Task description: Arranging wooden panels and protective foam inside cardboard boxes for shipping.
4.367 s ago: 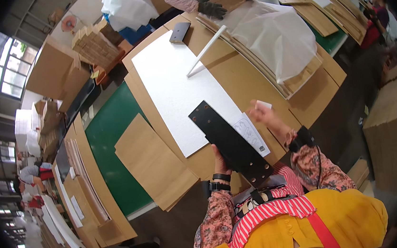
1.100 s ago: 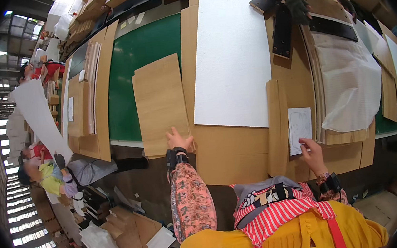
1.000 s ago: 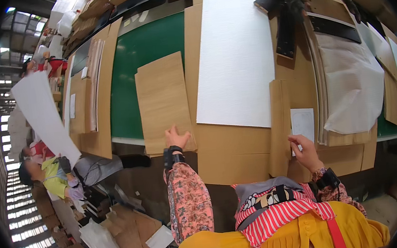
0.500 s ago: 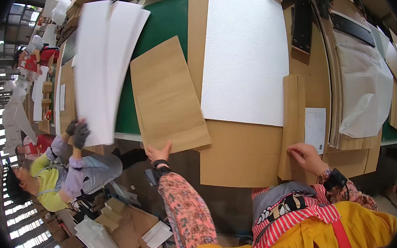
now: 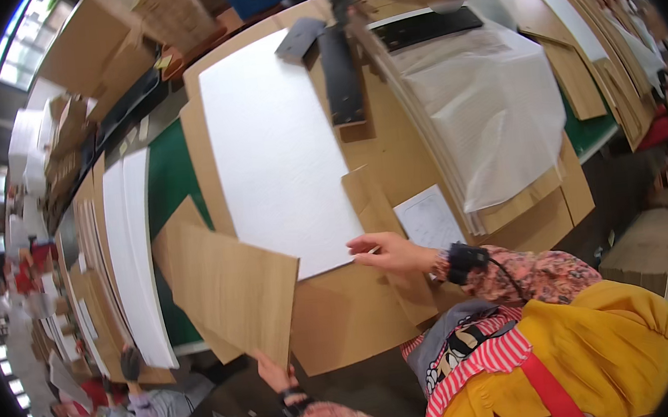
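In the head view, the white foam sheet (image 5: 276, 150) lies flat on brown cardboard (image 5: 344, 312), which rests over the green tabletop (image 5: 173, 164). The work looks part-way along: the foam sheet is laid out, with a narrow wooden strip (image 5: 386, 211) at its near right side and a printed paper (image 5: 431, 219) beyond that strip. Two dark pieces, one short (image 5: 300, 39) and one long (image 5: 341, 75), lie by its far right side. What appears left is the wooden board (image 5: 232, 274), in hand rather than laid down. It is left of the foam sheet's near end, overlapping another board (image 5: 216, 340) and crossing the sheet's near left corner; whether it touches there cannot be told.

The left hand (image 5: 273, 373), nearer the person than the foam sheet, has its grip closed about the board's near edge, though most fingers are hidden. Its forearm reaches forward and leftward from the lower edge. The right hand (image 5: 390, 253) is at the sheet's near right corner, arm bent across from the right, fingers loosely extended, grip relaxed with nothing seen in it; contact with the foam cannot be told.
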`<state>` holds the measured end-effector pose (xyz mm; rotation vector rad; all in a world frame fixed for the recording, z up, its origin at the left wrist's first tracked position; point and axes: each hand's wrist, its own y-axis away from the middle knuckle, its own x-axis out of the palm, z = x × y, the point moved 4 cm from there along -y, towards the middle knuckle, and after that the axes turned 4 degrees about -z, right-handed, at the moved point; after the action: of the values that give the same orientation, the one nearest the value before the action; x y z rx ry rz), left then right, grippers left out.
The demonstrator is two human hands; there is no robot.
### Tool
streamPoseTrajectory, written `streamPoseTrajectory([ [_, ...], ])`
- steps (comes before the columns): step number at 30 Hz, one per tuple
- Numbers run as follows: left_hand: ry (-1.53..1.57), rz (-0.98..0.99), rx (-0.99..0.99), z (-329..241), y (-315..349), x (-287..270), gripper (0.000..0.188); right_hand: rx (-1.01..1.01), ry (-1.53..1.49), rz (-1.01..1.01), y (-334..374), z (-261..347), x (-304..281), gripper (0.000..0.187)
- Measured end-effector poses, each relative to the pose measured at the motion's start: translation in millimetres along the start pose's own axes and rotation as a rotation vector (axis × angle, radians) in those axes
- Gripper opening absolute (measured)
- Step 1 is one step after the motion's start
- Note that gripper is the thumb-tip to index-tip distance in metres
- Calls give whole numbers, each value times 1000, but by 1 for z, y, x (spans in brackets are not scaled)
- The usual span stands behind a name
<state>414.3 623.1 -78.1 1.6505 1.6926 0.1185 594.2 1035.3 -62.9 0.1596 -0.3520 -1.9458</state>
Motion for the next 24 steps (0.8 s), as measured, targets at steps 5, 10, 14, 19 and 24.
streamPoseTrajectory([
  [5,83,46,-62,-16,138,2,51,627,-1299,588,-29,-8,26,85],
  [10,-44,16,-32,40,264,34,41,366,-926,813,4,1,15,54],
  [14,49,75,101,50,338,96,38,212,-834,716,85,9,-78,56],
  [19,64,184,398,10,389,183,38,279,-1250,577,172,7,-228,55],
  [24,-217,324,724,19,355,272,33,87,51,-153,179,-13,-335,41],
])
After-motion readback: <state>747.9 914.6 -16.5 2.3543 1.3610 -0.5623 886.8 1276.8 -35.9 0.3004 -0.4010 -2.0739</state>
